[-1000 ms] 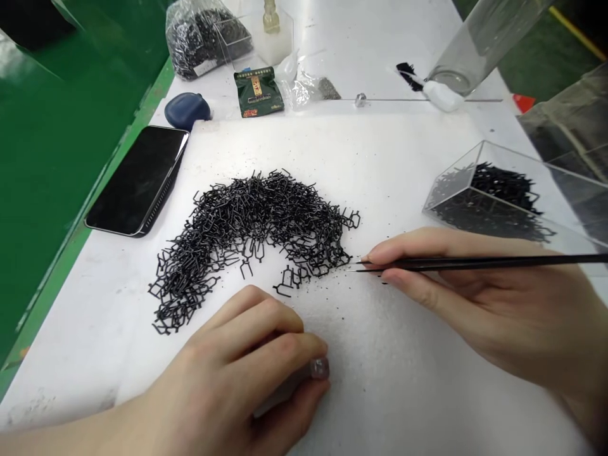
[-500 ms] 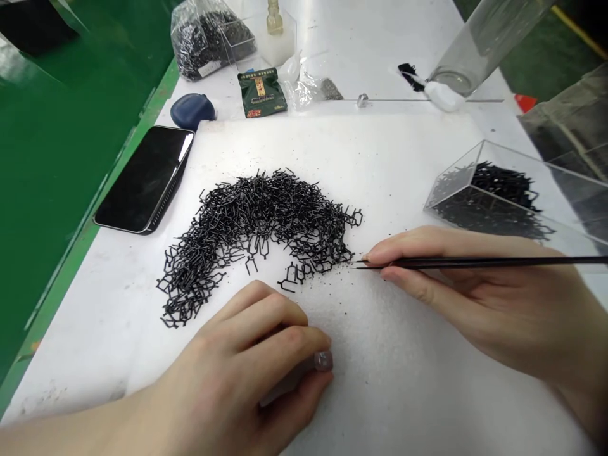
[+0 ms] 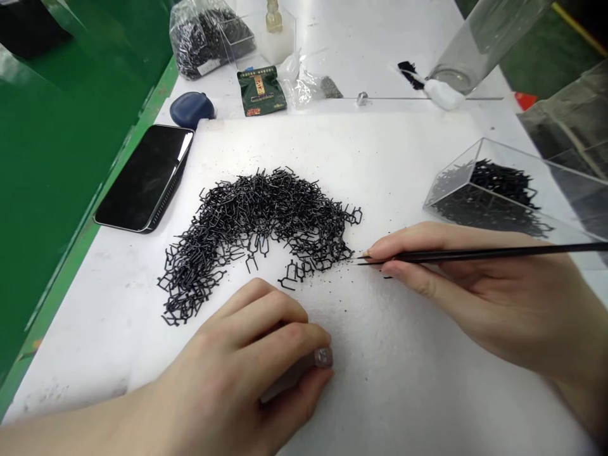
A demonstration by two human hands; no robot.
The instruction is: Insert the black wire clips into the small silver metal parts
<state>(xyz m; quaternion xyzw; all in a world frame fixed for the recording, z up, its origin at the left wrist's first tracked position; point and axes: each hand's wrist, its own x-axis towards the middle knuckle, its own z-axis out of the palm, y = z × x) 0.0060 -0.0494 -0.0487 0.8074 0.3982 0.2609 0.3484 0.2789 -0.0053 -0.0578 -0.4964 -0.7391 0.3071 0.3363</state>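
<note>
A curved heap of small black forked parts [image 3: 266, 202] lies on the white work surface [image 3: 380, 392]. Black tweezers [image 3: 494, 253] are pinched in my right hand [image 3: 503, 304], their tips slightly apart beside the heap's right end. No part shows between the tips. Below the heap rests my left hand [image 3: 256, 367], its fingers curled and thumb close to the index finger. A small clear, purplish-grey block [image 3: 323, 358] is at its fingertips. A tiny dark piece shows just under my right thumb.
At right, a clear tray [image 3: 494, 183] holds more black parts. A phone [image 3: 145, 177] and a dark blue case [image 3: 192, 109] lie at left. Behind are a bag of black parts [image 3: 204, 38], a green packet [image 3: 261, 90] and a clear cylinder [image 3: 489, 44].
The back end of the tweezers has tilted up a little, and my right hand has shifted slightly upward. A tiny dark piece now shows under my right thumb. My left hand has barely moved.
</note>
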